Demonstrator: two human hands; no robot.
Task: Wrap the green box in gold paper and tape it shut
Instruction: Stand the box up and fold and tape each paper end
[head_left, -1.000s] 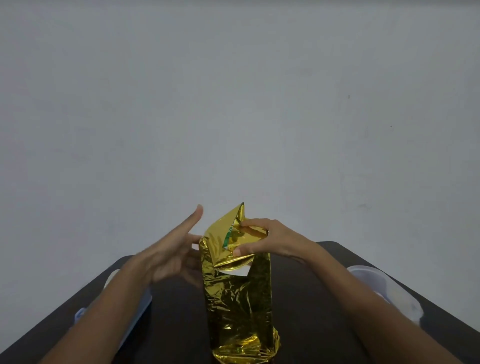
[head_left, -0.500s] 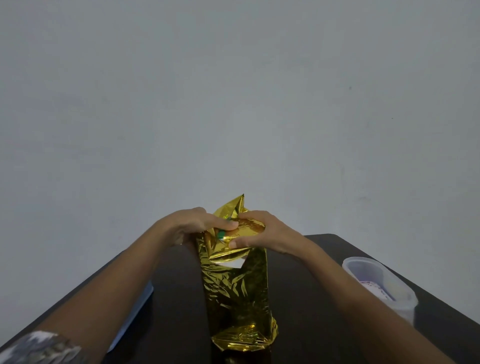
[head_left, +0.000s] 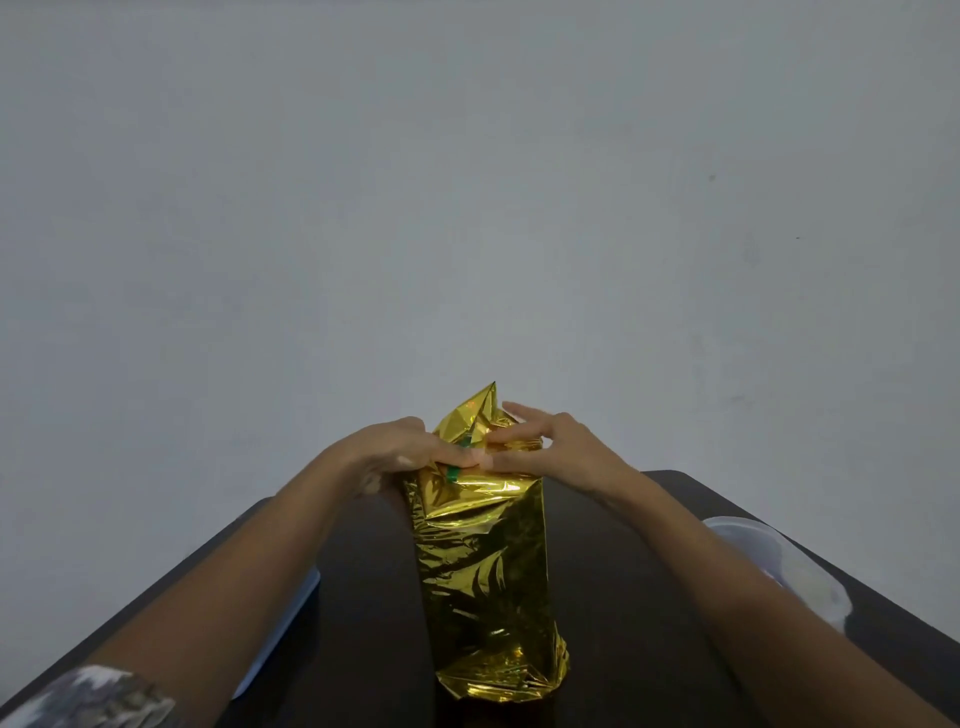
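Standing upright on a dark table (head_left: 363, 597), a tall green box (head_left: 452, 473) is almost wholly covered in crinkled gold paper (head_left: 483, 571); a sliver of green shows just under the left thumb. Both hands meet at its top end. The left hand (head_left: 395, 452) curls round the folded paper, thumb laid across it. The right hand (head_left: 561, 452) presses the fold with straight, spread fingers. A pointed flap (head_left: 488, 402) rises just beyond both hands. A clear plastic tub (head_left: 779, 566) sits right of the right forearm.
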